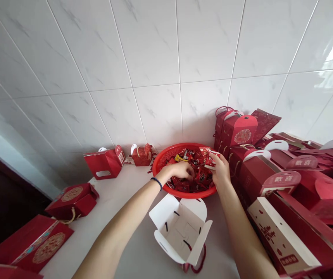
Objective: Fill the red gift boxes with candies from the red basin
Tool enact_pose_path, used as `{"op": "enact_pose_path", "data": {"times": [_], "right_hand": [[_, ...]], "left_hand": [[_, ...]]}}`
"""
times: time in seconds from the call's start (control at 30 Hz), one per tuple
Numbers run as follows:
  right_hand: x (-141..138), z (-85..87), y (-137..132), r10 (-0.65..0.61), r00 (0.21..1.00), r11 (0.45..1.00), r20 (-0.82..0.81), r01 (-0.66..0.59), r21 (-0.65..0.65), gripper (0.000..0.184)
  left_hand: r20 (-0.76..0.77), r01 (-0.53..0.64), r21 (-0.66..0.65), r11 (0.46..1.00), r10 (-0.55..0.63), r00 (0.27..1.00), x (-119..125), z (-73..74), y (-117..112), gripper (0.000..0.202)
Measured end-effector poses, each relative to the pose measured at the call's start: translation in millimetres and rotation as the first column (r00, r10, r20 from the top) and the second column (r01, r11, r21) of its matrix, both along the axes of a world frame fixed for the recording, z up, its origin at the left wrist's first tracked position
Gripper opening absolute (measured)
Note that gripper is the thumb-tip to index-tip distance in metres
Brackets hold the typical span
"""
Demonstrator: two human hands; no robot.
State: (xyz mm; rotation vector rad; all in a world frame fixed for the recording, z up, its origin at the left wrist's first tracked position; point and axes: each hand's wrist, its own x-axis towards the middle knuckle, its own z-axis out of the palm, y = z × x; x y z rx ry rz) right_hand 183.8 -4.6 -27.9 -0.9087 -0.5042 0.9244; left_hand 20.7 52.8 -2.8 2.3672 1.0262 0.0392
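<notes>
A round red basket (162,156) full of small red candy packets (194,182) stands on the white table against the tiled wall. My left hand (180,170) reaches into the basket, fingers curled down among the packets. My right hand (220,167) is at the basket's right edge, closed on a small red-and-white candy packet (211,160). In front of the basket, between my forearms, an open gift box (180,229) shows its white inside, flaps spread, with a red cord hanging below it.
Many red gift boxes with white handles (273,170) are stacked along the right. A flat box blank (279,236) lies at the right front. Two small red boxes (105,162) stand by the wall at left; red paper bags (35,242) lie at the table's left edge.
</notes>
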Motion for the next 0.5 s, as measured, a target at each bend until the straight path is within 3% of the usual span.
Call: {"op": "enact_pose_path", "data": {"times": [0.1, 0.2, 0.33, 0.5], "right_hand": [[0, -0.6, 1, 0.004, 1.000, 1.000, 0.005, -0.004, 0.000, 0.035], [0, -1.1, 1, 0.006, 1.000, 1.000, 0.004, -0.006, 0.003, 0.034], [0, -0.7, 1, -0.003, 1.000, 1.000, -0.015, 0.003, 0.007, 0.032], [-2, 1.7, 2, -0.007, 0.999, 1.000, -0.036, 0.007, -0.002, 0.030]], "left_hand": [[0.097, -0.127, 0.105, 0.986, 0.117, 0.988, -3, 11.1, 16, 0.016], [0.154, -0.242, 0.162, 0.957, 0.217, 0.964, 3, 13.0, 35, 0.022], [0.118, -0.290, 0.123, 0.949, 0.276, 0.954, 23, 2.0, 50, 0.021], [0.140, -0.307, 0.027, 0.951, 0.300, 0.944, 35, -7.4, 54, 0.032]]}}
